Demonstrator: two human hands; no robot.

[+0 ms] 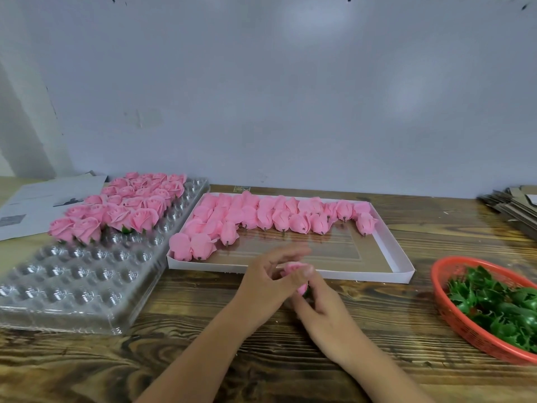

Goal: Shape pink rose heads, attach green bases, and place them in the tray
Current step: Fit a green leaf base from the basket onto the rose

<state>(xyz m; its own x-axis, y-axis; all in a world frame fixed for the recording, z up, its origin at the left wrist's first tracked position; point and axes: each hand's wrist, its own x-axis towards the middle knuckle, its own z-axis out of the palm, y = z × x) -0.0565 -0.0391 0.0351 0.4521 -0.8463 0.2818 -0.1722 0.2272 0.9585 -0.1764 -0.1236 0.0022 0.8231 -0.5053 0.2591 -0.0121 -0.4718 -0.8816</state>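
Rose head in both my hands, tray up and to my left

My left hand (270, 282) and right hand (322, 312) both pinch 1 pink rose head (293, 270) above the wooden table (261, 359), its bloom pointing up and away from me, something dark green showing at its lower end. The clear tray (72, 286) lies to the left, well apart, so my left hand is nearer. The basket of green bases (494, 301) sits to the right.
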